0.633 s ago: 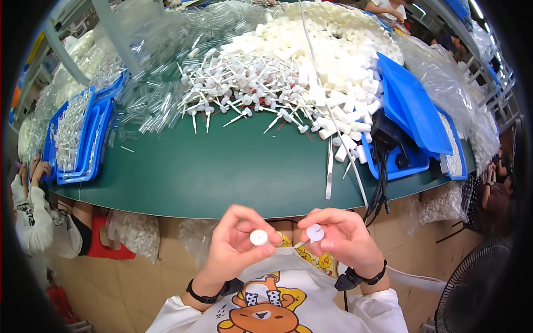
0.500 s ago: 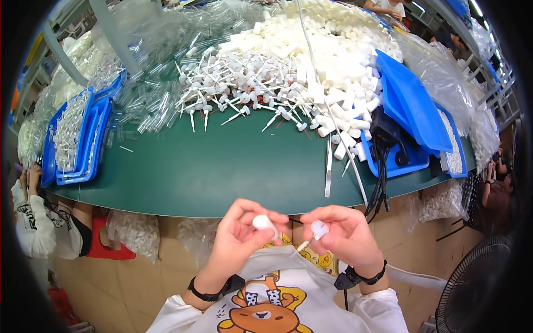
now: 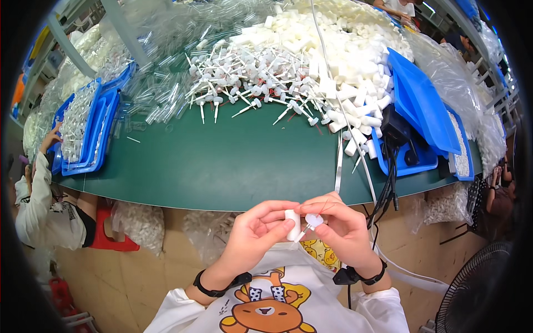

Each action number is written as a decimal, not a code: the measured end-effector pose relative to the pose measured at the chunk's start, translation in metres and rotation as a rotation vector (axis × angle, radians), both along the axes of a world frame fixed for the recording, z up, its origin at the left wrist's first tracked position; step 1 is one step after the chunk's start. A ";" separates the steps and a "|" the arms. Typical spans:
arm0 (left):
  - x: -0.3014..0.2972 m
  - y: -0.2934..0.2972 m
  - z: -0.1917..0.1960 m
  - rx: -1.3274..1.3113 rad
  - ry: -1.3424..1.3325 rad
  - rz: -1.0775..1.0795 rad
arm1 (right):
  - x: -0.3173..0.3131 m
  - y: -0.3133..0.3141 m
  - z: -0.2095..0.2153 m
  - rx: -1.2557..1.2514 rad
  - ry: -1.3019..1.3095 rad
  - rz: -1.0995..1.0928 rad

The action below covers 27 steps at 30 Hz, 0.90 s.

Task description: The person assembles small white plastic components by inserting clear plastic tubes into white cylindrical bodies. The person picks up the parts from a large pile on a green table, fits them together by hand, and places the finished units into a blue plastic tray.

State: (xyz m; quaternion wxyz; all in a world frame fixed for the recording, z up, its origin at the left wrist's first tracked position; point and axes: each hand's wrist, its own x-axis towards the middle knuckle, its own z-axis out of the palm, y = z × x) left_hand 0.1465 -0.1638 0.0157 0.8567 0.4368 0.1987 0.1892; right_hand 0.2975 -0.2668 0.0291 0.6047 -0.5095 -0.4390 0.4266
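Observation:
Just beyond my lap, in front of the table edge, my two hands meet. A small white cylinder (image 3: 293, 224) is pinched upright between the thumb and fingers of my left hand (image 3: 254, 232). Beside it, my right hand (image 3: 345, 226) grips a thin white stick part with a round, pale translucent head (image 3: 314, 220). Its stem slants down toward the cylinder's lower end; whether they touch I cannot tell. Fine reddish wires seem to run near my right fingertips. Both wrists have black straps.
The green table (image 3: 222, 161) bears piles of similar stick parts (image 3: 244, 72), white cylinders (image 3: 355, 97) and clear tubes (image 3: 166, 97). Blue trays (image 3: 425, 105) and black cables (image 3: 390, 172) are at right, more filled trays (image 3: 105, 130) at left. A fan (image 3: 477, 294) stands lower right. A co-worker's arm (image 3: 40, 180) reaches the left trays.
My hands have come together, bringing the cylinder and stick part side by side. The cylinder is now more upright. At left, the co-worker's arm has lifted to the trays. The view has shifted slightly.

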 end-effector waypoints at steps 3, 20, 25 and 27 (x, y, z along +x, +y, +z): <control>0.000 -0.001 0.003 0.072 0.014 0.032 | 0.005 0.001 0.000 0.064 -0.440 -0.031; 0.001 0.002 0.007 0.187 0.097 -0.022 | 0.000 0.004 -0.008 0.113 -0.523 -0.082; 0.009 -0.003 0.001 0.211 0.063 -0.007 | -0.007 0.007 -0.018 0.009 -0.207 -0.154; 0.011 -0.003 0.002 0.232 0.059 -0.014 | -0.003 0.007 -0.020 0.017 -0.325 -0.200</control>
